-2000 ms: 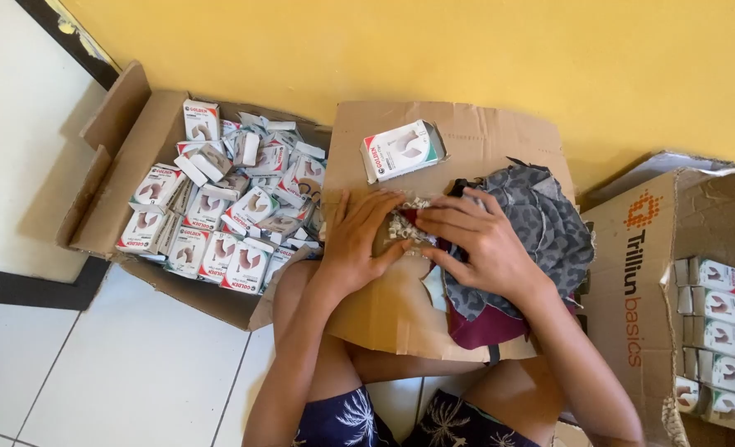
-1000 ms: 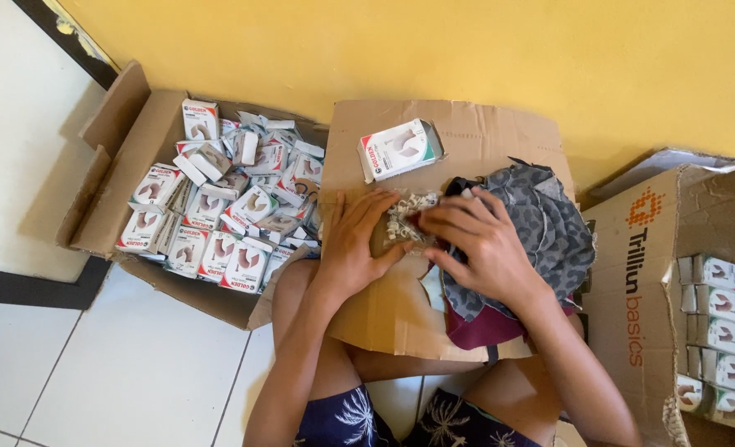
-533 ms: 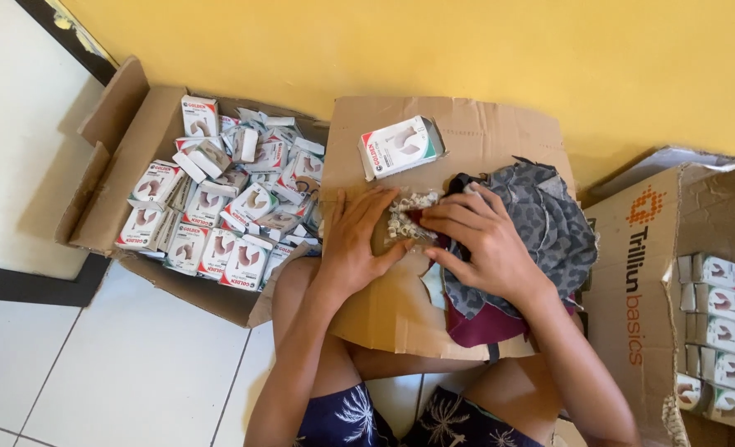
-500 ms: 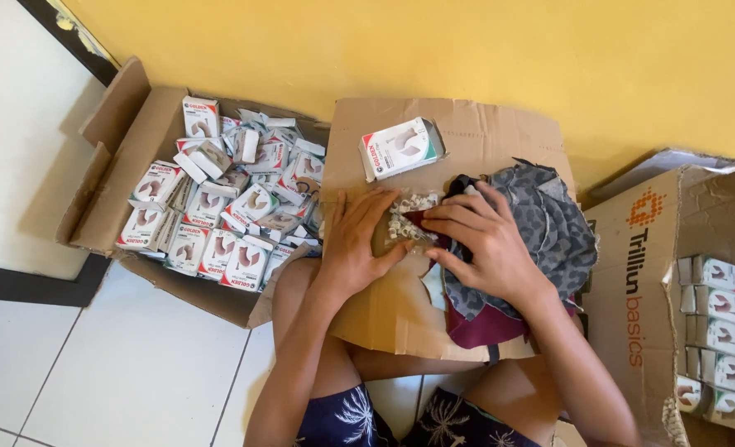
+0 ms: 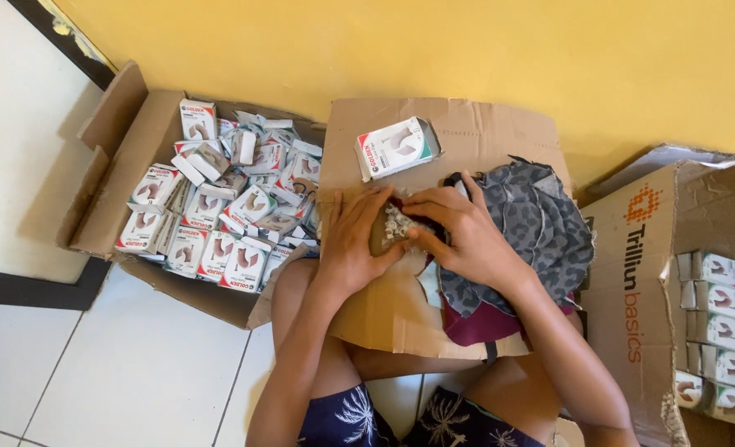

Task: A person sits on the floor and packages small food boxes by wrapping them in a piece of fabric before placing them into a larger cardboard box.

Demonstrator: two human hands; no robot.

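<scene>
While resting on flat cardboard (image 5: pixel 458 136), left hand (image 5: pixel 352 240) and right hand (image 5: pixel 465 236) both pinch a crinkly silvery bundle (image 5: pixel 396 225).

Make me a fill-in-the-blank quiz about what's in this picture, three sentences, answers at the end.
1. Both hands, the left hand and the right hand, close around a small ____ bundle.
2. The single small box lies on a sheet of ____.
3. The open carton full of small boxes sits on the person's ____ side.

Missing words: silvery; cardboard; left
</scene>
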